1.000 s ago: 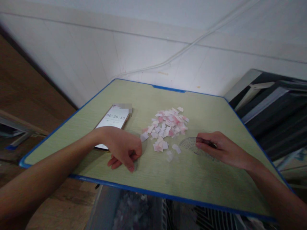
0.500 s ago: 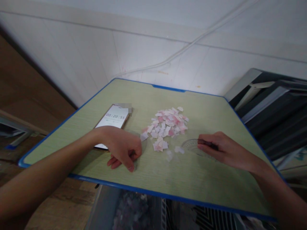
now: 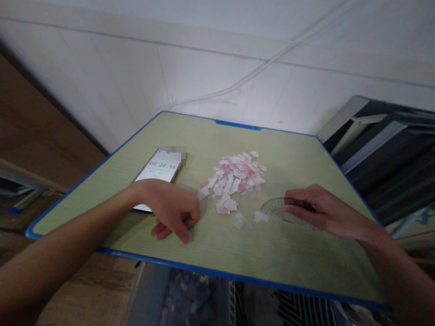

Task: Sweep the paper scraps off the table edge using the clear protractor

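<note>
My left hand (image 3: pixel 175 210) rests on the table, bent at the wrist, with its fingers curled under and the thumb pointing down; nothing shows in it. Its knuckles are close to the left edge of a heap of torn pink and white paper scraps (image 3: pixel 238 174). My right hand (image 3: pixel 317 210) pinches a clear protractor (image 3: pixel 273 209) lying low over the table, its curved edge toward the scraps. A dark strip shows between thumb and forefinger; what it is I cannot make out. By the protractor's left end lies a loose paper scrap (image 3: pixel 261 217).
A phone (image 3: pixel 161 165) with a running timer lies behind my left wrist, partly covered by it. The pale green table (image 3: pixel 204 136) has a blue rim and stands against a white wall. Dark folded panels (image 3: pixel 384 149) lean at the right. Below the front edge is a bin (image 3: pixel 186 294).
My right hand has shifted slightly right with the protractor, and a small scrap beside it has moved right too. My left hand has stayed in place. The timer went from 20:55 to 20:56.
</note>
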A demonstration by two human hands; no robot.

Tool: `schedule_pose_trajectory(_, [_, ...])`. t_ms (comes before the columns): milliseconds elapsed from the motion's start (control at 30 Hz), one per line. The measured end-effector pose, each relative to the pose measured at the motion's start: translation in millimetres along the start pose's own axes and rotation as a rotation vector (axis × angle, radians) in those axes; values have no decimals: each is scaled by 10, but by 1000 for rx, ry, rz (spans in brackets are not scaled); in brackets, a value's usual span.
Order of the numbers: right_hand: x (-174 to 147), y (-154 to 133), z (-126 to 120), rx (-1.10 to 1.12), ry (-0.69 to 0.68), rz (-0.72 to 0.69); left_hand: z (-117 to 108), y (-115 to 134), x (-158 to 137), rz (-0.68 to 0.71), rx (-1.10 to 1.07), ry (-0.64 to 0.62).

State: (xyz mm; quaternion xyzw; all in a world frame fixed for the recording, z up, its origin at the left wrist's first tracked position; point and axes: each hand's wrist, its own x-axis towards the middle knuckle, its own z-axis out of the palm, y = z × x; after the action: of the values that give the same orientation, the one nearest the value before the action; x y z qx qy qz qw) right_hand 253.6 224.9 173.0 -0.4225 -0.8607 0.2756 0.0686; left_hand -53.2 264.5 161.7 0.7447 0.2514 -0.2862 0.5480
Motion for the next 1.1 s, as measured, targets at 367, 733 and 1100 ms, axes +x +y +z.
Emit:
schedule_pose_trajectory(367, [-17, 41, -8, 27, -99, 17, 2, -20, 8, -4, -9, -10])
schedule_pose_trajectory(733, [-71, -63, -59, 66, -333, -96, 8, -44, 1, -4, -7, -5])
schedule_pose_trajectory(1100, [-56, -65, -32, 83, -369, -120, 15, 2, -2, -80, -18, 6])
